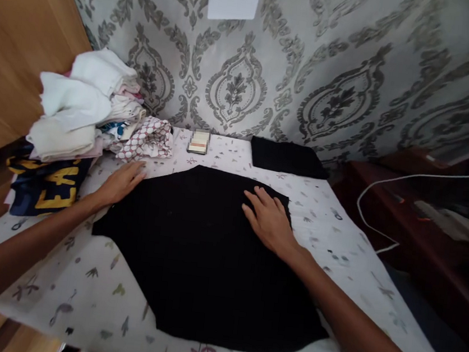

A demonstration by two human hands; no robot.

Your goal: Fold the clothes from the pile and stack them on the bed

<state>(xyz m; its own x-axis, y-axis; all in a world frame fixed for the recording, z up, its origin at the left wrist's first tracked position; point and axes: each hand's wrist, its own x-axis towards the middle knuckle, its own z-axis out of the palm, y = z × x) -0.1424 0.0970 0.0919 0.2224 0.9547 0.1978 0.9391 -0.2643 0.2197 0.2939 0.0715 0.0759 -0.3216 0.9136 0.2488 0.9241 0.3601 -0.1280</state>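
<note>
A black shirt (208, 258) lies spread flat in front of me, its wide edge toward me. At its upper left, beside the sleeve, rests my left hand (122, 182), fingers stretched out along the fabric's edge. My right hand (270, 218) lies flat on the shirt's upper right part with its fingers spread. Neither hand grips the cloth. Farther back on the right sits a folded black garment (289, 158), apart from the shirt.
White patterned sheet (106, 291) covers the surface. A pile of clothes (76, 101) stands at the left by a wooden panel (17, 32). Near the patterned curtain (236, 86) lies a small blurred item (198, 142). A white cable (361, 199) loops at the right.
</note>
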